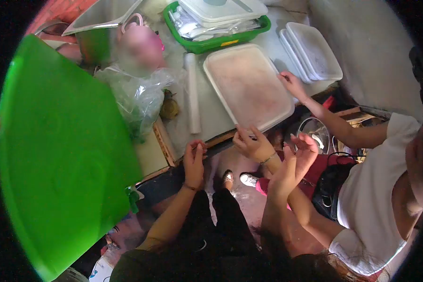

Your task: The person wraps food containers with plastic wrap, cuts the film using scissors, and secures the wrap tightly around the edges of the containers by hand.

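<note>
My left hand (pixel 195 162) hovers by the table's front edge with loosely bent fingers and nothing visible in it. Raised on the right, my right hand (pixel 293 160) has its fingers apart and holds nothing I can see. It overlaps the view of a co-worker's forearm. Beyond my hands a rectangular plastic container with a whitish lid (pixel 249 84) lies on the table (pixel 174 127). The co-worker's one hand (pixel 256 146) is at its near edge, and the other hand (pixel 292 86) at its right side. Left of the container lies a white roll (pixel 191 94).
A large green panel (pixel 61 155) fills the left side. Clear plastic bags (pixel 141 96) and a small tin (pixel 169 107) lie beside it. A green basket (pixel 207 45) of wrapped items stands behind, with stacked lidded containers (pixel 315 51) at back right. The co-worker stands close at right.
</note>
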Available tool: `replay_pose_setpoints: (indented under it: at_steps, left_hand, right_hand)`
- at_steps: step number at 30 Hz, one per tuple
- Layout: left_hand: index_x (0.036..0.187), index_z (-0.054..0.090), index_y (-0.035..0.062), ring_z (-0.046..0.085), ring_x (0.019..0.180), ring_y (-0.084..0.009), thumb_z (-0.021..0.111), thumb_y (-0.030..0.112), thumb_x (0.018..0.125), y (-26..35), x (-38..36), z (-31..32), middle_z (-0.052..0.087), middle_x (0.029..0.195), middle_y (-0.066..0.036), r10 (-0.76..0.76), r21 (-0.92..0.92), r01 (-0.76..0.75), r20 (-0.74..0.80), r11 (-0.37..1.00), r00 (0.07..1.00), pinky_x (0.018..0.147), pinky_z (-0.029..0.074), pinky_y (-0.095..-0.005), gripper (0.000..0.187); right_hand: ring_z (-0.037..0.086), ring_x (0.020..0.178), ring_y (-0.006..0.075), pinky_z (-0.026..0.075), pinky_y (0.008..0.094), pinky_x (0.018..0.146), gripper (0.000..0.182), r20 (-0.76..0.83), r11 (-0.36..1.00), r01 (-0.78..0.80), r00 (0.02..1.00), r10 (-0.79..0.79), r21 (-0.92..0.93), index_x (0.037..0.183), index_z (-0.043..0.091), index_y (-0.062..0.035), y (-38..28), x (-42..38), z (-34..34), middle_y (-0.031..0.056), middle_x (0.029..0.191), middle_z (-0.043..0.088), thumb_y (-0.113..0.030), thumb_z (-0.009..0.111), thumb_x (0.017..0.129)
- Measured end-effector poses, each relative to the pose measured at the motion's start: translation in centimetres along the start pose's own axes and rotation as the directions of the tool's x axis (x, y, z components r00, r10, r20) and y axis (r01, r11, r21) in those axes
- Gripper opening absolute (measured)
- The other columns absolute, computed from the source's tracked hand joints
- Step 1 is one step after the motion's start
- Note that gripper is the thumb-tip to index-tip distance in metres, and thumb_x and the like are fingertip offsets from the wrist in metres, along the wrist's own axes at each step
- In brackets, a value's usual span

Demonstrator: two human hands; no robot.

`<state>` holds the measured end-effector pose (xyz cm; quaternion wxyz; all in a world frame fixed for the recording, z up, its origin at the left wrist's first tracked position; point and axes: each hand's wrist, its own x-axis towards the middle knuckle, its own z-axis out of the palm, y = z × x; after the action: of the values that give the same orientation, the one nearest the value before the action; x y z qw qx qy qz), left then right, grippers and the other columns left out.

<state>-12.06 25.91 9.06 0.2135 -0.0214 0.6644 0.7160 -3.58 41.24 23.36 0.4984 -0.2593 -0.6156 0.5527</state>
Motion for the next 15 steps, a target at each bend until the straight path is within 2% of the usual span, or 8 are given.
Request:
replay_pose_setpoints:
  at_steps: [4, 5, 7, 9, 11, 12, 14, 15]
  left_hand:
    - [0.103, 0.05, 0.0066, 0.051, 0.078, -0.0096, 0.047, 0.019, 0.091, 0.0, -0.1, 0.3, 0.054, 0.094, -0.002, -0.003, -0.002, 0.003, 0.009, 1.0, 1.0, 0.067, 0.043, -0.023, 0.018]
    - [0.103, 0.05, 0.0068, 0.052, 0.077, -0.0095, 0.047, 0.019, 0.091, -0.1, -0.5, 0.2, 0.053, 0.093, -0.001, -0.012, 0.006, 0.012, 0.016, 1.0, 1.0, 0.065, 0.044, -0.023, 0.018]
    - [0.103, 0.05, 0.007, 0.052, 0.074, -0.0095, 0.048, 0.019, 0.09, -1.3, -1.2, -0.4, 0.053, 0.089, -0.001, -0.136, 0.003, 0.136, 0.048, 0.991, 0.99, 0.062, 0.044, -0.023, 0.018]
    - [0.103, 0.05, 0.0072, 0.052, 0.071, -0.0093, 0.049, 0.019, 0.089, -2.7, -1.9, -1.6, 0.052, 0.085, 0.0, -0.205, 0.063, 0.199, 0.114, 0.978, 0.972, 0.059, 0.044, -0.023, 0.018]
    - [0.102, 0.051, 0.0065, 0.053, 0.069, -0.01, 0.051, 0.019, 0.088, -4.3, -3.1, -3.6, 0.053, 0.081, -0.001, -0.251, 0.17, 0.218, 0.206, 0.961, 0.946, 0.059, 0.045, -0.0238, 0.019]
    - [0.101, 0.052, 0.0058, 0.054, 0.069, -0.0108, 0.051, 0.018, 0.087, -5.1, -3.5, -4.5, 0.054, 0.079, -0.003, -0.281, 0.219, 0.229, 0.248, 0.949, 0.927, 0.06, 0.045, -0.0246, 0.018]
    - [0.097, 0.053, 0.0048, 0.055, 0.067, -0.012, 0.052, 0.022, 0.087, -5.5, -4.7, -6.1, 0.056, 0.077, -0.004, -0.146, 0.389, 0.008, 0.326, 0.921, 0.934, 0.061, 0.046, -0.0258, 0.02]
    - [0.096, 0.054, 0.0043, 0.056, 0.066, -0.0126, 0.052, 0.023, 0.087, -5.7, -5.2, -6.9, 0.057, 0.075, -0.005, -0.083, 0.462, -0.106, 0.37, 0.88, 0.925, 0.061, 0.046, -0.0264, 0.021]
  right_hand:
    - [0.043, 0.097, 0.0166, 0.036, 0.029, 0.082, 0.038, 0.121, 0.999, -0.037, 0.992, 0.032, 0.034, 0.113, 0.036, -0.0025, 1.2, -0.6, -0.5, 0.0089, 0.111, 0.042, -0.002, 0.05, 0.077]
    - [0.043, 0.095, 0.0154, 0.036, 0.028, 0.081, 0.034, 0.189, 0.999, 0.003, 0.982, 0.005, -0.043, 0.11, 0.039, -0.0027, 1.7, -0.9, -1.0, 0.0083, 0.107, 0.043, 0.0, 0.048, 0.077]
    - [0.045, 0.091, 0.0136, 0.037, 0.0275, 0.08, 0.027, 0.302, 0.986, -0.152, 0.939, 0.167, -0.071, 0.105, 0.044, -0.0023, 2.0, -2.9, -2.0, 0.007, 0.099, 0.048, 0.001, 0.047, 0.077]
    - [0.049, 0.087, 0.0152, 0.039, 0.0277, 0.078, 0.023, 0.366, 0.889, -0.312, 0.826, 0.428, -0.335, 0.101, 0.048, -0.0012, 1.0, -5.0, -3.0, 0.0081, 0.092, 0.052, 0.001, 0.048, 0.078]
    - [0.053, 0.08, 0.0172, 0.043, 0.0299, 0.073, 0.023, 0.502, 0.865, -0.052, 0.796, 0.337, -0.498, 0.1, 0.049, -0.0011, 1.4, -7.1, -4.7, 0.0091, 0.091, 0.055, -0.006, 0.055, 0.079]
    - [0.054, 0.082, 0.0195, 0.043, 0.0312, 0.074, 0.024, 0.571, 0.869, 0.05, 0.772, 0.279, -0.492, 0.101, 0.049, -0.0007, 1.2, -7.6, -5.4, 0.0108, 0.093, 0.055, -0.007, 0.056, 0.079]
    - [0.056, 0.084, 0.0241, 0.044, 0.0338, 0.075, 0.027, 0.687, 0.853, 0.229, 0.702, 0.189, -0.469, 0.104, 0.048, 0.0001, 0.4, -9.1, -7.0, 0.0143, 0.095, 0.055, -0.009, 0.056, 0.08]
    - [0.056, 0.087, 0.0291, 0.043, 0.0358, 0.076, 0.031, 0.704, 0.863, 0.178, 0.665, 0.25, -0.474, 0.109, 0.046, -0.0003, 0.1, -9.5, -7.7, 0.0168, 0.093, 0.056, -0.014, 0.055, 0.082]
